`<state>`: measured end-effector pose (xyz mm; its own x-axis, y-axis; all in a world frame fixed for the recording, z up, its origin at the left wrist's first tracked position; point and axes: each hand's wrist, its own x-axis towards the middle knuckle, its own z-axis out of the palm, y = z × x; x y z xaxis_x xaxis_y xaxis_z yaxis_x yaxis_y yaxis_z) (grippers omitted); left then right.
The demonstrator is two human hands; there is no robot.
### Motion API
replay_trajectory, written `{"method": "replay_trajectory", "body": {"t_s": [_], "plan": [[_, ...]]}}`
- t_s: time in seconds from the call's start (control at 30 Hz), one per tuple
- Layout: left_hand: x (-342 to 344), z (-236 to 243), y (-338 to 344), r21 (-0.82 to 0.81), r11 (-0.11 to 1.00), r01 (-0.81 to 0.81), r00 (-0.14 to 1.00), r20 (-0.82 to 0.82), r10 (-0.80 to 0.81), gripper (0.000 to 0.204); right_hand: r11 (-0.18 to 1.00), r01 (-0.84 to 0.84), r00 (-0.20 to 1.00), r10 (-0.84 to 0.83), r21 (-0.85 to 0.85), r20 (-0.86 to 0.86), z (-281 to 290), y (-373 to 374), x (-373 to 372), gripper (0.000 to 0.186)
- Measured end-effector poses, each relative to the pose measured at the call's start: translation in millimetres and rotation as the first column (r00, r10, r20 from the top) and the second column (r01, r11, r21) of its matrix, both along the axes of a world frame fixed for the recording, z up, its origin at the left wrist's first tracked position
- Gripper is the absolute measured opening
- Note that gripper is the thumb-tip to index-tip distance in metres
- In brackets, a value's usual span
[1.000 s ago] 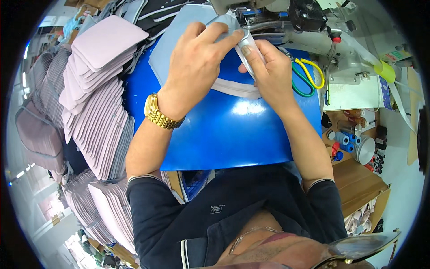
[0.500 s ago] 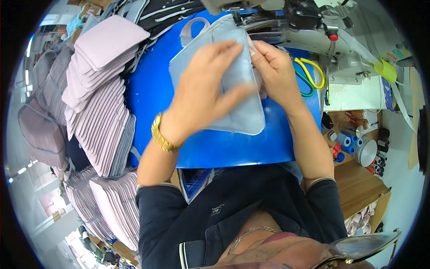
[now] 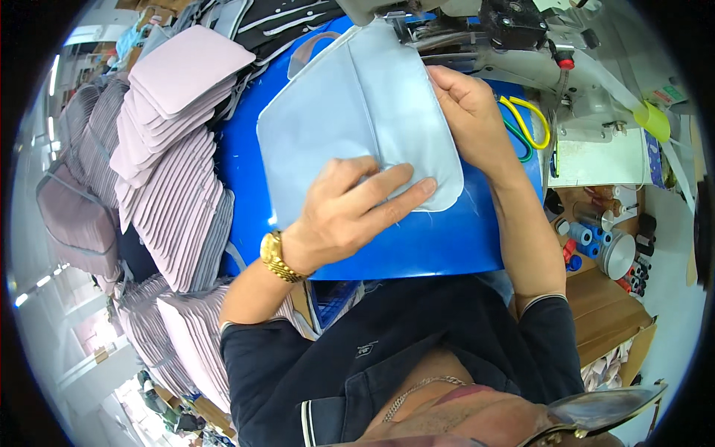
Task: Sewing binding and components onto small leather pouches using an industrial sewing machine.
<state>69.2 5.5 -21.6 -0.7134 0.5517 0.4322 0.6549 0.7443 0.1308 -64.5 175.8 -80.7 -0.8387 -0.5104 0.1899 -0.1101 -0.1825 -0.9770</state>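
A light grey-blue fabric piece (image 3: pixel 320 127) with rounded corners and a seam down its middle lies under the sewing machine's presser foot (image 3: pixel 400 30). A pinkish-grey strap loop (image 3: pixel 309 51) sticks out at its far left edge. My left hand (image 3: pixel 357 205), with a gold watch at the wrist, rests on the near part of the fabric, its fingers stretched out and apart. Along the right edge, my right hand (image 3: pixel 469 112) pinches the fabric between thumb and fingers; the fingertips are partly hidden.
The sewing machine head (image 3: pixel 514 26) stands at the far right. Yellow-and-green-handled scissors (image 3: pixel 532 123) lie beside my right wrist. Stacks of pink panels (image 3: pixel 167 194) rise at the left of the blue table (image 3: pixel 387 253). Thread spools (image 3: pixel 588 238) sit on a shelf at the right.
My left hand has moved from the upper part of the fabric down to its near edge. The fabric now lies spread wider to the left. My right hand stays at the right edge.
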Motion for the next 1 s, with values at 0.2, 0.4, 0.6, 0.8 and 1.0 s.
{"method": "replay_trajectory", "body": {"t_s": [0.2, 0.4, 0.6, 0.8, 1.0], "plan": [[-32, 20, -14, -0.088, 0.996, 0.030, 0.999, 0.029, -0.027, 0.052, 0.999, -0.001, 1.000, 0.002, -0.035, 0.019, -2, -2, -1, 0.030], [-59, 30, -31, -0.206, 0.978, 0.030, 1.000, 0.013, -0.028, 0.058, 0.997, -0.013, 0.998, 0.008, -0.070, -0.062, 2, -3, 0, 0.030], [-84, 29, -42, -0.342, 0.940, 0.001, 0.998, -0.055, -0.021, 0.067, 0.996, -0.070, 0.995, 0.073, -0.059, 0.064, 9, 1, 2, 0.027], [-95, 29, -37, -0.382, 0.916, -0.120, 0.989, -0.122, 0.078, 0.059, 0.996, -0.076, 0.994, 0.079, -0.050, 0.070, 11, -2, 1, 0.025], [-88, 26, -16, -0.365, 0.886, -0.284, 0.953, -0.208, 0.220, 0.050, 0.999, -0.053, 0.997, 0.054, -0.014, 0.060, 11, -5, 2, 0.024]]}}
